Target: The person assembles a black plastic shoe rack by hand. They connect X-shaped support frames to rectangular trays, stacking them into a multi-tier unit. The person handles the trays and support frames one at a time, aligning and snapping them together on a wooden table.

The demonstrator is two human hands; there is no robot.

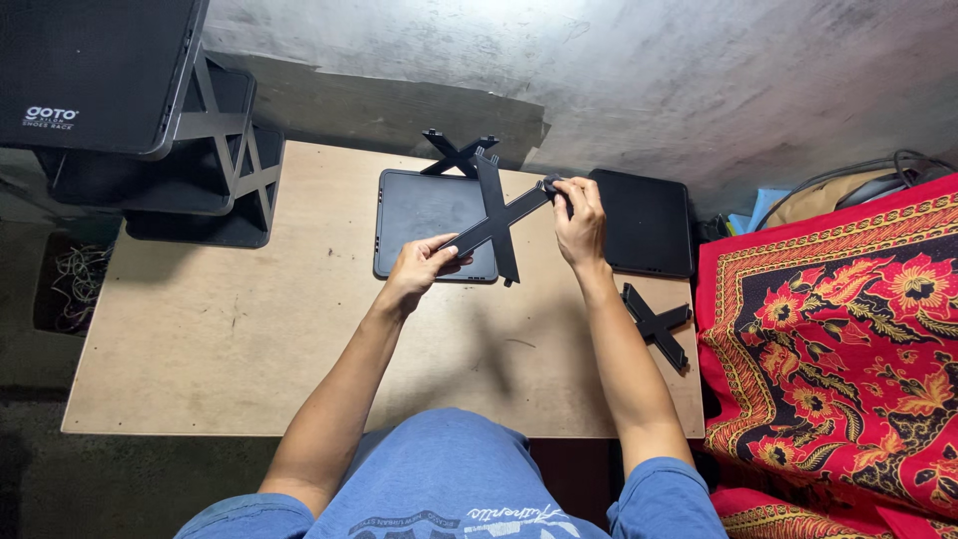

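Black cross braces: three (one in both hands); two trays.

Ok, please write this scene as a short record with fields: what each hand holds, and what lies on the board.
left hand: grips lower end of the black X-shaped plastic brace
right hand: pinches the brace's upper end
under brace: black flat rectangular tray on the pale wooden board
right of it: second black tray
spare braces: one at far edge, one near right edge
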